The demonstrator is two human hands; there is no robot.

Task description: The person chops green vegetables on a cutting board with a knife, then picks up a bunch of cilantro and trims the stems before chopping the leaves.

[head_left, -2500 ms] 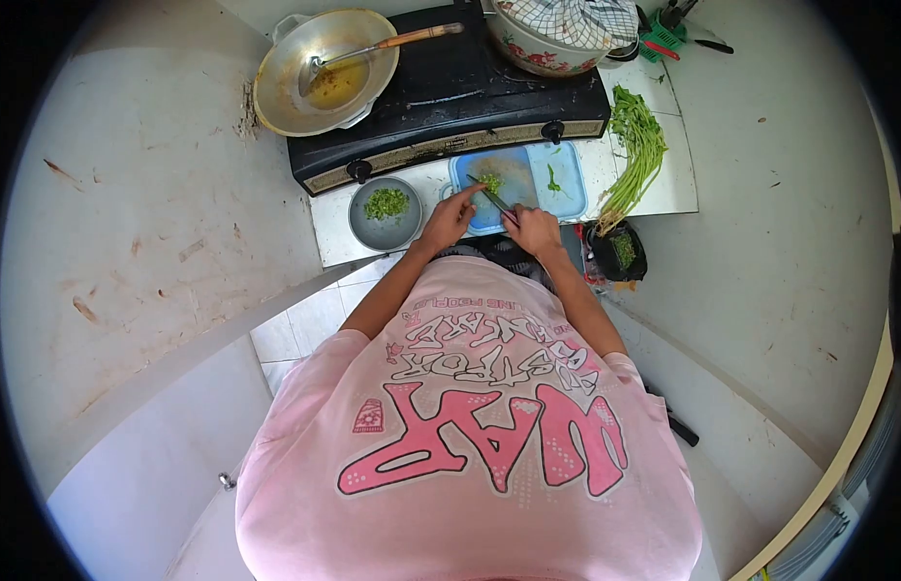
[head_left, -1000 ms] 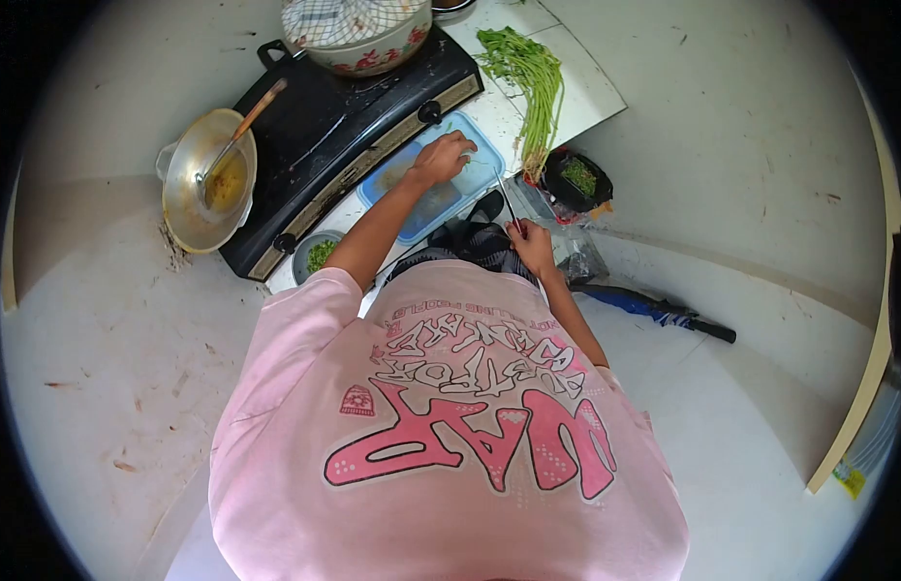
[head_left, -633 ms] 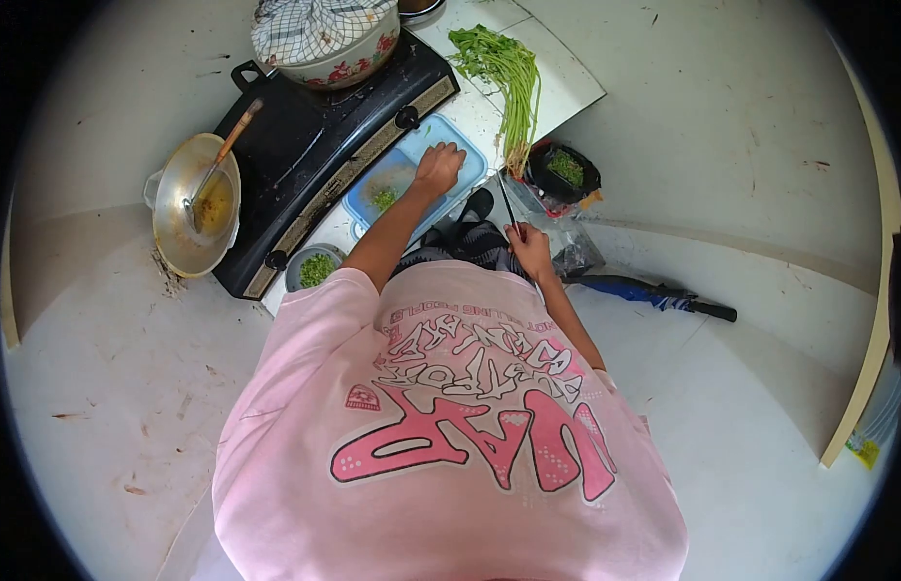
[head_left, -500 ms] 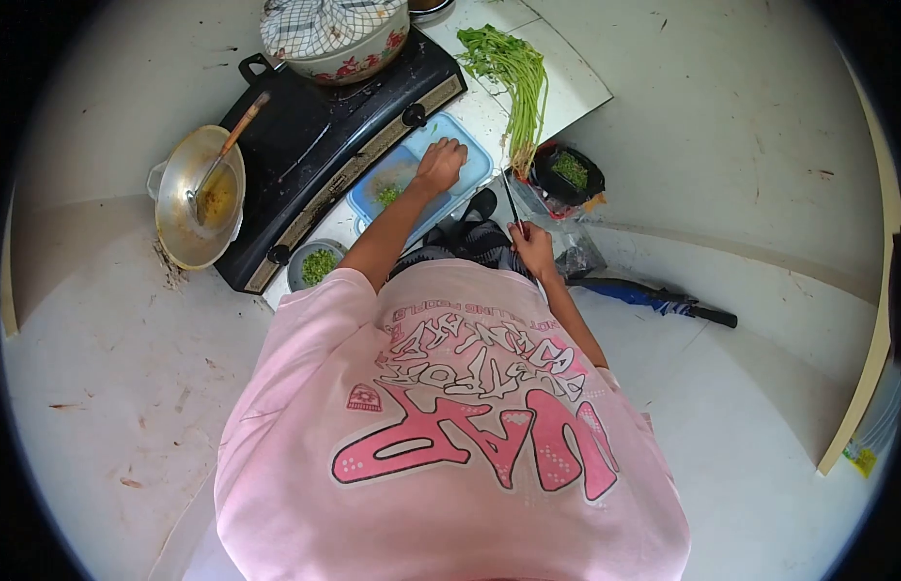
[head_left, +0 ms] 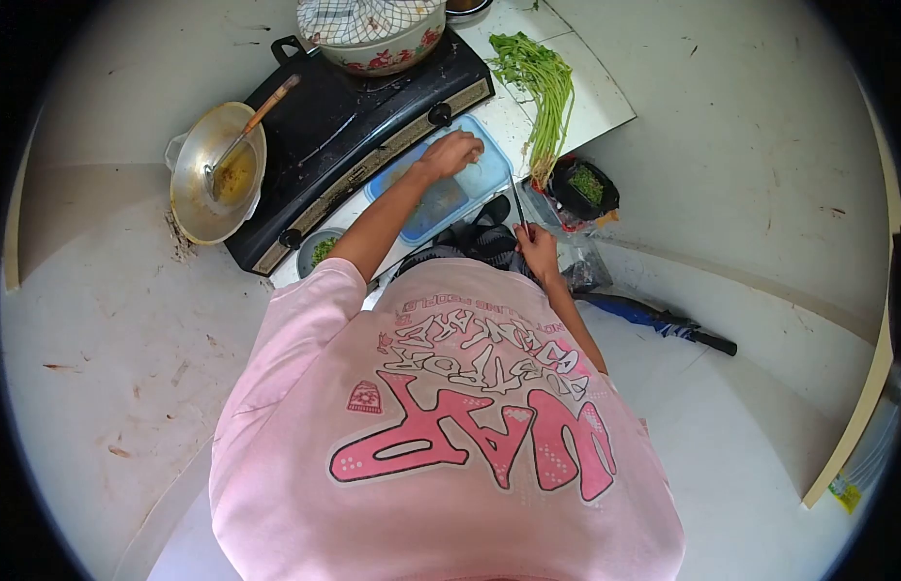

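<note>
My left hand (head_left: 454, 153) is closed, its fingers curled over the far part of a light blue plastic tray (head_left: 494, 163). Whatever its fingertips hold is too small to make out. My right hand (head_left: 537, 248) grips a knife (head_left: 517, 203) by its handle, the narrow blade pointing forward beside the tray's right edge. Beyond the blade lies a bunch of leafy green stalks (head_left: 549, 107), root ends towards me. My left forearm hides part of the tray. Chopped greens (head_left: 324, 250) sit in a grey bowl (head_left: 305, 259) by my left elbow.
A black stove (head_left: 315, 136) runs along the tray's left, carrying a cloth-covered floral pot (head_left: 388, 56). Left of it sits a metal wok (head_left: 194, 160) with a wooden-handled ladle (head_left: 266, 105). On the right are a black container (head_left: 564, 174) of cut greens and a blue umbrella (head_left: 630, 310).
The view has shifted, so the stove and greens appear further right. My left hand stays over the tray, and my forearm now covers the chopped pile seen there before. The knife remains in my right hand.
</note>
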